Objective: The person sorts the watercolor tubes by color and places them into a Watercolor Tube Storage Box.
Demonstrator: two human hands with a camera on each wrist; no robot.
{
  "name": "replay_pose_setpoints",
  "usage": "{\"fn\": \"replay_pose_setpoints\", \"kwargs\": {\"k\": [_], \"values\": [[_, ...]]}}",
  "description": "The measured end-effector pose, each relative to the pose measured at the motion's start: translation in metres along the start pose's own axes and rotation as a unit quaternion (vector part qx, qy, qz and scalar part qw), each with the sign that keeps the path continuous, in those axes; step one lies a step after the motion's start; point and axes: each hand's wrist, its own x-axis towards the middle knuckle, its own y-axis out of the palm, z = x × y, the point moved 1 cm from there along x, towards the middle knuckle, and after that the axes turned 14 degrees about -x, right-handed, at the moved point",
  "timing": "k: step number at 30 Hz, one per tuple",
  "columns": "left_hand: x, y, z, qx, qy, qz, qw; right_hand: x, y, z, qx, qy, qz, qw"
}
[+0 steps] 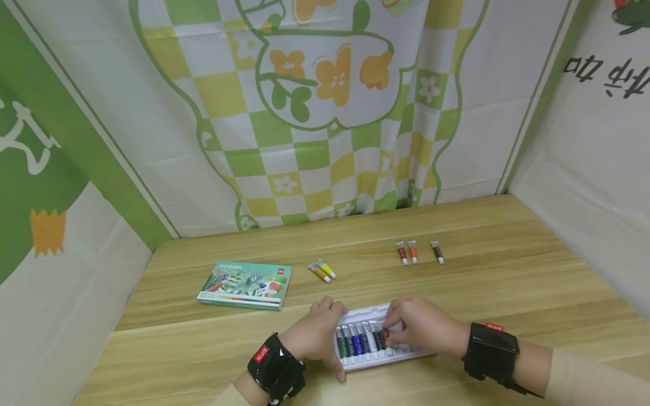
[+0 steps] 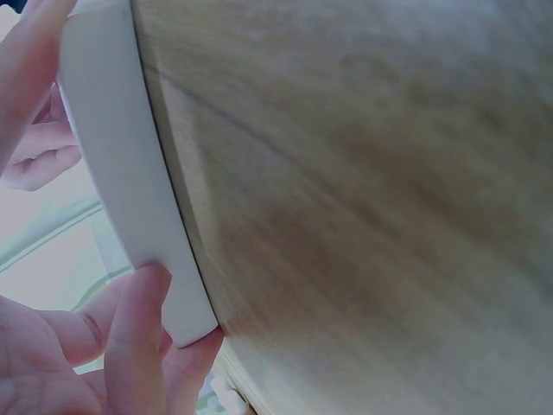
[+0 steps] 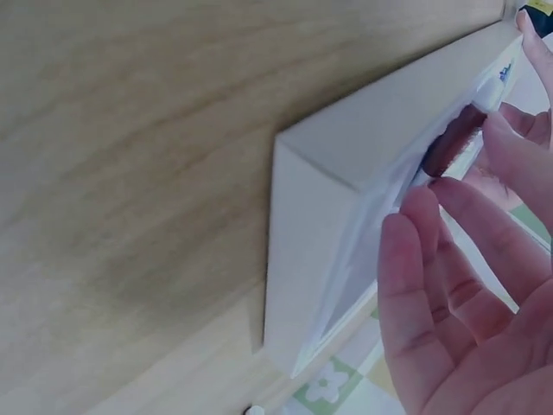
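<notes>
A shallow white tray [image 1: 367,314] lies at the front of the table with a row of paint tubes [image 1: 356,341] in it, green, purple, dark and white among them. My left hand [image 1: 319,331] holds the tray's left end, thumb at the near corner and fingers at the far side. Over the right part of the tray, my right hand [image 1: 429,326] pinches a reddish-brown paint tube [image 3: 456,140] between thumb and fingers. In the right wrist view that tube is at the tray's inside; whether it touches the bottom is hidden.
A green illustrated paint box [image 1: 246,285] lies at the left. Behind the tray are a yellow tube [image 1: 326,268] and an ochre tube [image 1: 319,273]. Farther right lie a red tube [image 1: 402,253], an orange tube [image 1: 412,252] and a brown tube [image 1: 437,252]. Printed curtains [image 1: 325,141] hang behind.
</notes>
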Motion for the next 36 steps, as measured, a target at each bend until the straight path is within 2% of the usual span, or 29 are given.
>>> {"fn": "replay_pose_setpoints", "kwargs": {"k": [6, 14, 22, 29, 36], "values": [[0.001, 0.0, 0.0, -0.001, 0.002, 0.002, 1.0, 0.002, -0.001, 0.004, -0.025, 0.008, 0.02, 0.999], [0.002, 0.0, 0.002, -0.007, 0.006, -0.004, 0.9999, 0.006, -0.004, 0.007, -0.064, -0.013, 0.024, 0.998], [0.002, 0.001, 0.003, 0.001, 0.018, 0.001, 0.9998, 0.005, -0.006, -0.005, 0.013, -0.03, 0.054, 0.998], [-0.001, -0.001, 0.002, -0.014, 0.013, -0.004, 0.9998, 0.007, -0.01, -0.022, 0.042, -0.068, 0.085, 0.993], [0.001, 0.001, 0.004, -0.013, 0.011, 0.002, 0.9999, 0.011, -0.013, -0.04, 0.098, -0.059, 0.069, 0.991]]}}
